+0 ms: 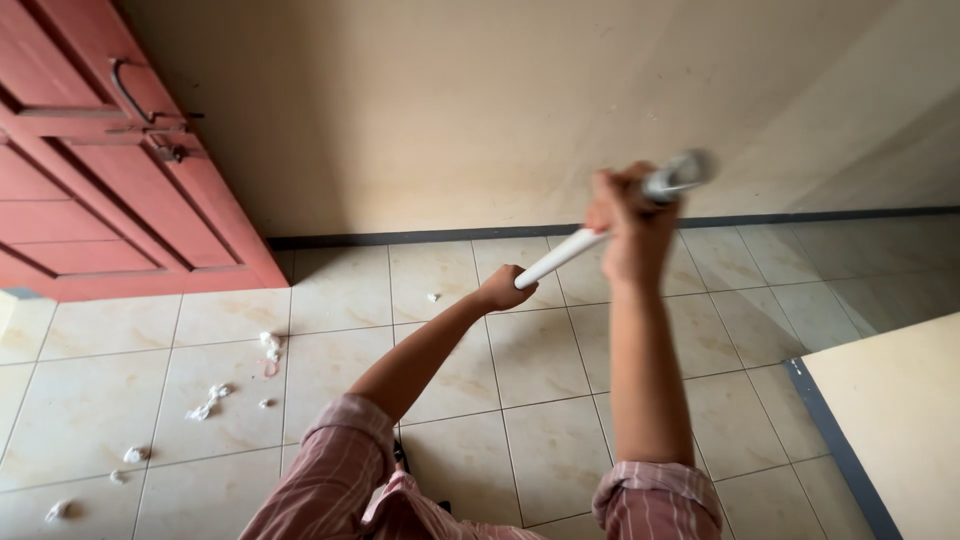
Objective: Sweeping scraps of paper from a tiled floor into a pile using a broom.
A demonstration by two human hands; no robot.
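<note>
Looking down from head height, two bare arms in rolled pink striped sleeves reach forward over a cream tiled floor (540, 360). The left hand (503, 290) grips the lower part of a white pole (565, 253); the right hand (632, 225) is wrapped around it higher up, near its blurred grey end. Crumpled white paper scraps (210, 400) lie scattered on the tiles at left. A red panelled door (90, 190) stands at upper left against a beige wall (450, 110).

- The pole (575, 245) looks like smooth white plastic.
- The floor (540, 360) is glossy cream ceramic tile.
- The door (110, 190) is painted red wood.
- The scraps (208, 403) look like crumpled paper.
</note>
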